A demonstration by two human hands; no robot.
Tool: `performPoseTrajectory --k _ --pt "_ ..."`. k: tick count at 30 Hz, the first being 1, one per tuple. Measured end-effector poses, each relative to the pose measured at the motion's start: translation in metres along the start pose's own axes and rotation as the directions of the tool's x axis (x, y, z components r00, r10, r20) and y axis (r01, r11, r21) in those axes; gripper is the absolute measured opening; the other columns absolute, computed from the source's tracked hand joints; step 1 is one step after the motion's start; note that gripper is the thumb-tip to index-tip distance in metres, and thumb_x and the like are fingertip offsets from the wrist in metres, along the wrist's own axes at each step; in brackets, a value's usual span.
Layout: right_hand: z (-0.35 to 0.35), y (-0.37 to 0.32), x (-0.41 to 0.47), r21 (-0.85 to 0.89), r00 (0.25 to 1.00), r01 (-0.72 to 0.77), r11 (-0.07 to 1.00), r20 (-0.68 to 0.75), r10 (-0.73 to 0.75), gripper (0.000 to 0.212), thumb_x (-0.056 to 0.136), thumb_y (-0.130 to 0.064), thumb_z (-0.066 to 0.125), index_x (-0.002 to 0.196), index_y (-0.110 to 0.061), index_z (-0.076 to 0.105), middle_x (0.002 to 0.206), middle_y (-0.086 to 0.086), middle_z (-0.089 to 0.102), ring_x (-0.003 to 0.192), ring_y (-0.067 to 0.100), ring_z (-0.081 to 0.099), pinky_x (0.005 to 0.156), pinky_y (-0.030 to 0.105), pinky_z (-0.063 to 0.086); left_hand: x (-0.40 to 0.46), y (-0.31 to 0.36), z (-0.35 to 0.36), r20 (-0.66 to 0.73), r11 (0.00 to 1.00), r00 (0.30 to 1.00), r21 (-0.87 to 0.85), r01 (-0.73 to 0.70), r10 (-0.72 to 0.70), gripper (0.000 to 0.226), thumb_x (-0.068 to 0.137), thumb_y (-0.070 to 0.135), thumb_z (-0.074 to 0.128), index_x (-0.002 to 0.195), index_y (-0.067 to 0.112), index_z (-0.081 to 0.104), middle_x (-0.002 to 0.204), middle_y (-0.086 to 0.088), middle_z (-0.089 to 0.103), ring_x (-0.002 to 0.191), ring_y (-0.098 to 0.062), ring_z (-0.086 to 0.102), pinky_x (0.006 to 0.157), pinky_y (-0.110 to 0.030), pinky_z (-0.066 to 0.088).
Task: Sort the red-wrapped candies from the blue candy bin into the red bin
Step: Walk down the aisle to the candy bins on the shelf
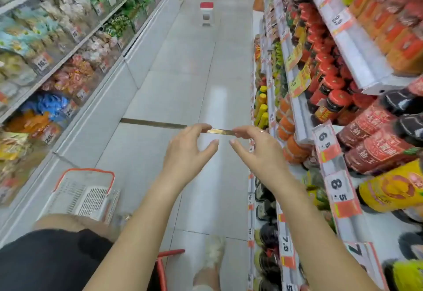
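Two bare hands hang in mid-air over the grey floor tiles (183, 89) of a shop aisle, palms turned toward each other. Left hand (185, 151) has fingers loosely curled, thumb spread wide, nothing held. Right hand (256, 151) is the same — fingers relaxed and apart, empty, with a ring on one finger.

Bulk candy bins (52, 77) sit on the shelving well left of the left hand, far from any fingertip. Clear-fronted, slanted compartments with price tags. One bin holds blue-wrapped pieces (51, 105), and above it sits one with red and orange crinkly wrappers (73, 73). Which bin is the target red one — cannot tell; the view is blurred.

Below the left hand, a white plastic shopping basket (77, 194) with an orange rim rests on the floor, with slotted mesh walls. Right of the right hand, white metal shelves carry red-lidded glossy jars (329, 100), dark bottles with red labels (375, 144) and yellow squeeze bottles (262, 107). Beyond both hands, a brass-coloured strip (155, 123) crosses the floor, and farther on stands a white stool with a red seat (207, 13). A fluffy pale slipper (214, 256) shows below the forearms.
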State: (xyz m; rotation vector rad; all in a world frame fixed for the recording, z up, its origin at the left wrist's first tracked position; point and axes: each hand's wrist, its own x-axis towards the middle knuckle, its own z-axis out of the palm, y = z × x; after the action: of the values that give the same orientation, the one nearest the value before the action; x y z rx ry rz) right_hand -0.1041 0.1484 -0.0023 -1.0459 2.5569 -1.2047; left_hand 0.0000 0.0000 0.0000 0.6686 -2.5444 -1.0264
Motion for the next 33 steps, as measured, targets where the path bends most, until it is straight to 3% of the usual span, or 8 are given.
performPoseTrajectory --k 6,14,19,21,26,33 --pt "0.046 0.056 0.078 -0.050 0.991 -0.088 0.995 0.092 0.093 0.027 0.088 -0.035 0.062 0.113 -0.026 0.063 0.105 -0.015 0.063 0.100 0.005 0.055 0.085 0.026 0.044 0.078 -0.055 0.046 0.089 0.994 0.990 0.001 0.111 -0.111 0.034 0.087 0.039 0.060 0.119 0.028 0.059 0.119 0.016 0.058 0.114 -0.007 0.049 0.097 -0.030 0.040" --pt "0.059 0.120 0.266 -0.068 0.953 -0.252 0.965 0.158 0.260 0.026 0.089 -0.031 0.062 0.113 -0.024 0.065 0.106 -0.011 0.062 0.097 0.004 0.054 0.086 0.029 0.047 0.275 -0.099 0.071 0.216 0.979 0.955 0.022 0.204 -0.204 0.035 0.088 0.039 0.059 0.121 0.028 0.059 0.123 0.014 0.058 0.114 -0.010 0.052 0.095 -0.030 0.041" --pt "0.060 0.165 0.392 -0.067 0.931 -0.330 0.942 0.141 0.336 0.022 0.088 -0.031 0.063 0.110 -0.026 0.065 0.099 -0.016 0.060 0.094 0.000 0.054 0.079 0.018 0.041 0.413 -0.123 0.084 0.256 0.965 0.931 0.037 0.260 -0.261 0.034 0.087 0.037 0.061 0.120 0.027 0.060 0.121 0.015 0.059 0.113 -0.009 0.052 0.094 -0.027 0.041" --pt "0.063 0.185 0.455 -0.059 0.929 -0.334 0.941 0.149 0.339 0.022 0.089 -0.031 0.062 0.110 -0.026 0.065 0.099 -0.017 0.059 0.091 -0.007 0.052 0.077 0.011 0.038 0.482 -0.132 0.092 0.259 0.966 0.932 0.025 0.257 -0.254 0.033 0.087 0.036 0.061 0.119 0.027 0.061 0.120 0.015 0.059 0.113 -0.009 0.052 0.095 -0.030 0.042" --pt "0.063 0.232 0.636 -0.089 0.933 -0.290 0.953 0.197 0.302 0.024 0.090 -0.031 0.060 0.113 -0.025 0.065 0.105 -0.010 0.063 0.100 0.006 0.055 0.085 0.027 0.046 0.667 -0.143 0.108 0.225 0.972 0.945 0.063 0.228 -0.237 0.033 0.088 0.038 0.059 0.119 0.028 0.060 0.120 0.015 0.058 0.112 -0.009 0.051 0.096 -0.031 0.041" --pt "0.063 0.268 0.864 -0.081 0.931 -0.251 0.965 0.252 0.263 0.023 0.091 -0.032 0.060 0.112 -0.025 0.064 0.104 -0.012 0.063 0.099 0.004 0.054 0.084 0.023 0.042 0.883 -0.151 0.115 0.207 0.963 0.941 0.092 0.253 -0.267 0.035 0.088 0.040 0.057 0.121 0.029 0.059 0.121 0.015 0.058 0.113 -0.009 0.050 0.098 -0.032 0.040"
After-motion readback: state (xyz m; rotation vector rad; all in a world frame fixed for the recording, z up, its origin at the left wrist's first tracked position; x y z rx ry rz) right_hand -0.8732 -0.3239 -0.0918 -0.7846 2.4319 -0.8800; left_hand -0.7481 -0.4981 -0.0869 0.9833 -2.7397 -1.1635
